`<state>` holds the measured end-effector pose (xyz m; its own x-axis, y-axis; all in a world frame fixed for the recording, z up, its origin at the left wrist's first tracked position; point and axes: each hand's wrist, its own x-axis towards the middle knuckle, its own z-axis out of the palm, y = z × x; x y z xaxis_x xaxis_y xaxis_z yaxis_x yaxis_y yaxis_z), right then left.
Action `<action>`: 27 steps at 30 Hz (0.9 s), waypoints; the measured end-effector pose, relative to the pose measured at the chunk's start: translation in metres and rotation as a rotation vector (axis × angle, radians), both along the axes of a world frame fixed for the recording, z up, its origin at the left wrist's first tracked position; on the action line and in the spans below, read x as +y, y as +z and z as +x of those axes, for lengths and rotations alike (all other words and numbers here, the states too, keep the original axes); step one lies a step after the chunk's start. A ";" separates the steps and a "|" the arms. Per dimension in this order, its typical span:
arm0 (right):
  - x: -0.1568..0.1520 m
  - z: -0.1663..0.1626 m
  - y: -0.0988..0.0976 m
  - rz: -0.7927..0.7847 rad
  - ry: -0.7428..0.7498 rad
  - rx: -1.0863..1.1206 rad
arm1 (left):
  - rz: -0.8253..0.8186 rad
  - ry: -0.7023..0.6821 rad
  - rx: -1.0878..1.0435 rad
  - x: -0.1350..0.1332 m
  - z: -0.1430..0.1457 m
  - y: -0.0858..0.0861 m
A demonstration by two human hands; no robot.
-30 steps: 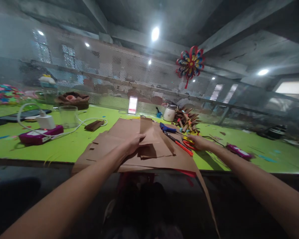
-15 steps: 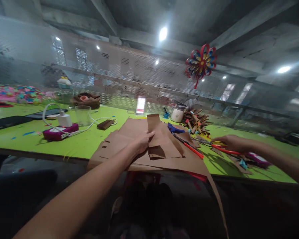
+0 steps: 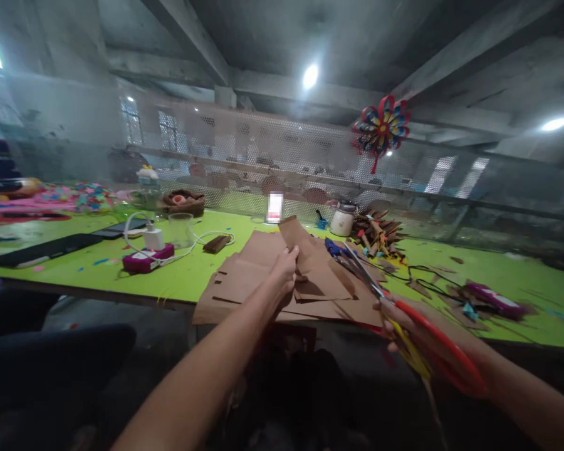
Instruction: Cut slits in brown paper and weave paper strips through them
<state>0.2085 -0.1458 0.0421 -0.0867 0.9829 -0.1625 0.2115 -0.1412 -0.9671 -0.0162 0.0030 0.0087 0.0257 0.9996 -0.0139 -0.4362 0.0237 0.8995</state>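
Note:
My left hand (image 3: 286,272) is closed on a piece of brown kraft paper (image 3: 326,272), thumb on top, with its far end raised. Beneath that piece, larger sheets of kraft paper (image 3: 237,294) lie along the table's front edge. In my right hand (image 3: 399,319) is a pair of scissors (image 3: 369,275) with long metal blades and red and yellow handles. The blades point up and left, to the right of the held paper and above the table edge. Just past the blade tips lies a blue tool (image 3: 333,248), its kind unclear and partly covered.
The green table (image 3: 188,282) carries a purple power strip (image 3: 148,257) with a charger, a clear cup (image 3: 182,230), and phones (image 3: 47,249) at left. A jar (image 3: 343,219) and brown paper scraps (image 3: 378,235) stand behind. Another purple power strip (image 3: 496,299) lies at right.
My right hand has lifted the scissors from the right of the table and brought them left and nearer, toward the paper. My left hand keeps its hold; the raised paper now leans over.

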 end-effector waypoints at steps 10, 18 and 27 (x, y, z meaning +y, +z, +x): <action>0.016 -0.041 -0.019 -0.116 -0.071 -0.019 | 0.133 0.056 -0.080 -0.007 0.007 -0.012; 0.004 -0.051 -0.034 0.003 -0.150 -0.144 | 0.226 -0.051 -0.136 -0.005 0.013 -0.018; -0.004 -0.057 -0.053 0.064 -0.191 -0.061 | 0.315 -0.151 -0.051 -0.021 0.011 -0.008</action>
